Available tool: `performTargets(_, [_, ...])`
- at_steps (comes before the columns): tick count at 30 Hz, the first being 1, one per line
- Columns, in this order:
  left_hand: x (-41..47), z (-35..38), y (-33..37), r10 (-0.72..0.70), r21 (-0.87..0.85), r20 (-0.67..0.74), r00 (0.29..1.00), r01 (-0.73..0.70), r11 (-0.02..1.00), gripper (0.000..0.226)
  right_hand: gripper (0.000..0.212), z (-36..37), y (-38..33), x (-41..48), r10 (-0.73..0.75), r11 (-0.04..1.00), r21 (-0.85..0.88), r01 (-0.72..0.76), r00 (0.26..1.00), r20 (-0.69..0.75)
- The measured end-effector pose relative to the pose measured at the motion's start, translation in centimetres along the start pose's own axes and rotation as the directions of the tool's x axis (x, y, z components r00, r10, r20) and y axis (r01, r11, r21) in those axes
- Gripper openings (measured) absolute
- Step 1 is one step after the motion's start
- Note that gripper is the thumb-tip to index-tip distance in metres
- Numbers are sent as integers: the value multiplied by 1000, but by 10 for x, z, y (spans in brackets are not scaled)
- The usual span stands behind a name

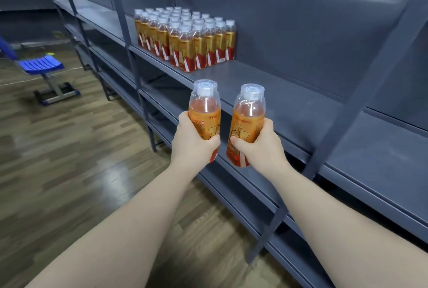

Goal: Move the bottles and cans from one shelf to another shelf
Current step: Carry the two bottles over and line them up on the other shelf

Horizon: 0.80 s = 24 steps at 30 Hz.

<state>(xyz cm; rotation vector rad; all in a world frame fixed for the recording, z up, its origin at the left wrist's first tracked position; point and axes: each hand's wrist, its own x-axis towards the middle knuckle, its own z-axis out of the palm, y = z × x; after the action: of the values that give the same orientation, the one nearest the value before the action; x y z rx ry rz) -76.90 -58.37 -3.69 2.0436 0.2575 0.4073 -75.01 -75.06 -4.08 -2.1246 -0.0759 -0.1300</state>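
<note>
My left hand grips an orange-labelled drink bottle with a white cap, held upright. Beside it my right hand grips a second, like bottle, tilted slightly. Both bottles hang in the air just in front of the grey metal shelf. Farther left on that same shelf stands a tight block of several matching bottles in rows. The bottoms of the held bottles are partly hidden by my fingers.
The grey shelving unit runs along the right with lower shelves beneath and upright posts. A blue stool stands on the wooden floor at the left.
</note>
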Motion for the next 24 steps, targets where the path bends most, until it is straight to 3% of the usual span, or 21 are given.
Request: performTargets(24, [233,38,-7,-16,-24,-56,998,14,1000,68,66,58,-16,249,-37,999,10,38,999,-5])
